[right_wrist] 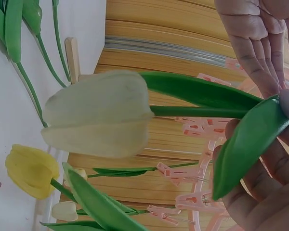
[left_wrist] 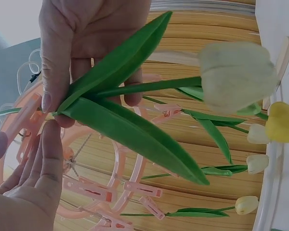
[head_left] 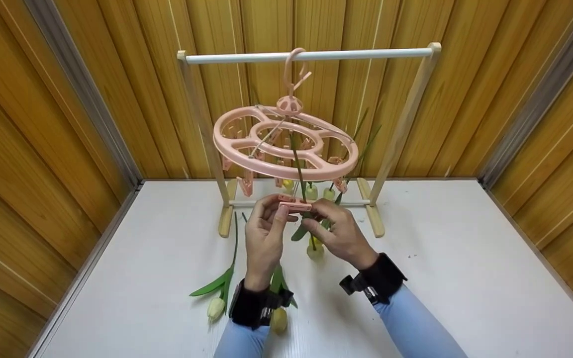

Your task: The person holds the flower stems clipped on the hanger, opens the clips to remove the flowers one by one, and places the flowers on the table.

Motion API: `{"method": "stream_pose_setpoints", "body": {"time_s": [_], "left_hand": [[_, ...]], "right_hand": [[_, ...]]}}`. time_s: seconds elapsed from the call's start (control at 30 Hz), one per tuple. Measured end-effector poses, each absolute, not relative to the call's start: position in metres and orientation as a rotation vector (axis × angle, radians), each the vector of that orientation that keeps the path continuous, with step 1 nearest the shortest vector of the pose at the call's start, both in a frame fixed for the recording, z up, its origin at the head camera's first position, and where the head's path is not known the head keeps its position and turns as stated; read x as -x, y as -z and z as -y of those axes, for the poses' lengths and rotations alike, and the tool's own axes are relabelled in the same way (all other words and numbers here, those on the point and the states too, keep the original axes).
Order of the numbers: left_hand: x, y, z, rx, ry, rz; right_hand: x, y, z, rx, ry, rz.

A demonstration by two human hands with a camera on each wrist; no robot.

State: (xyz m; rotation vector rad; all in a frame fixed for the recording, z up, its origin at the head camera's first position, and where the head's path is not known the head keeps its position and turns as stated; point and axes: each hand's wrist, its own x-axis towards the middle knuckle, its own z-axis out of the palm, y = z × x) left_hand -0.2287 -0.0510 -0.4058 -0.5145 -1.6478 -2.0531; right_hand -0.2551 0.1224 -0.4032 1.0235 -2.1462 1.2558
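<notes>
My left hand holds a pink clothespin that hangs under the front of the round pink drying hanger. Right beside it, my right hand pinches a white artificial tulip by its green stem, just above the leaves. The tulip hangs flower down, its stem running up past the clothespin and in front of the hanger's ring. In the left wrist view the clothespin lies between the left thumb and fingers, with the stem at its jaws.
The hanger hooks over the white bar of a wooden rack. Other tulips hang flower down from its clothespins, including a yellow tulip. A white tulip and a yellowish tulip lie on the white table near the left forearm.
</notes>
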Motion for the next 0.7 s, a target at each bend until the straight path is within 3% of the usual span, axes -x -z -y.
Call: {"method": "stream_pose_setpoints", "body": {"time_s": [0.7], "left_hand": [[0.2319, 0.4045, 0.0534, 0.509, 2.038, 1.636]], "right_hand": [[0.2520, 0.4001, -0.1198, -1.041, -1.140, 2.186]]}}
